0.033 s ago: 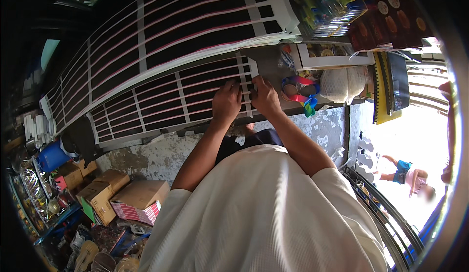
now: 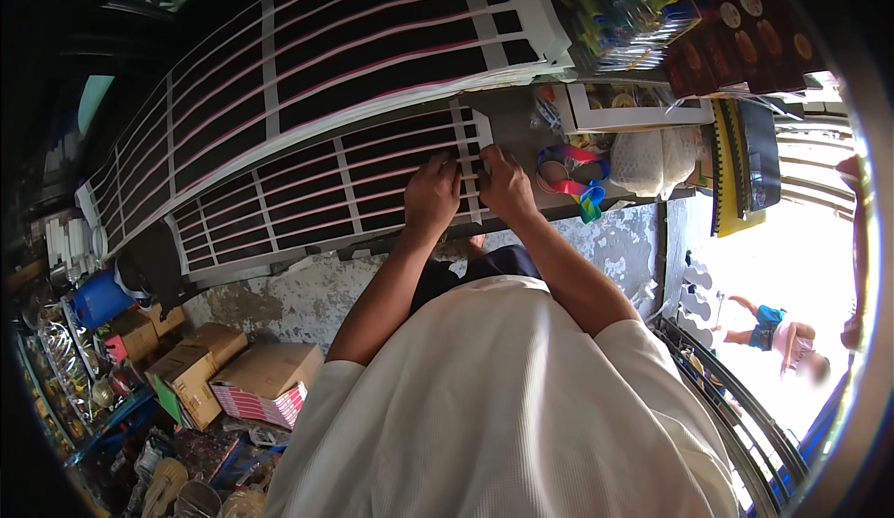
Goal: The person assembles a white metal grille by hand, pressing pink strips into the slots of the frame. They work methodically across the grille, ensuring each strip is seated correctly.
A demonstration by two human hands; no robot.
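A long black sheet (image 2: 303,183), crossed by pale pink-edged strips and grey bands, lies along the work surface before me. Over its right end, my left hand (image 2: 434,192) rests with curled fingers. Close by on the right, my right hand (image 2: 506,181) has its fingertips bent down at the sheet's right edge. A small gap separates the two hands. Both sets of fingertips are closed, and whatever they pinch is too small to make out. Behind lies a larger stack of similar striped sheets (image 2: 372,43). A rainbow-coloured ribbon (image 2: 590,205) sits right of my right hand.
Right of the ribbon are a bubble-wrapped bundle (image 2: 643,161), a white-edged box (image 2: 582,113) and a yellow spiral notebook (image 2: 724,178). Cardboard boxes (image 2: 270,369) and a blue container (image 2: 99,298) stand lower left. Metal rails (image 2: 736,425) run at right; a person (image 2: 790,341) is outside.
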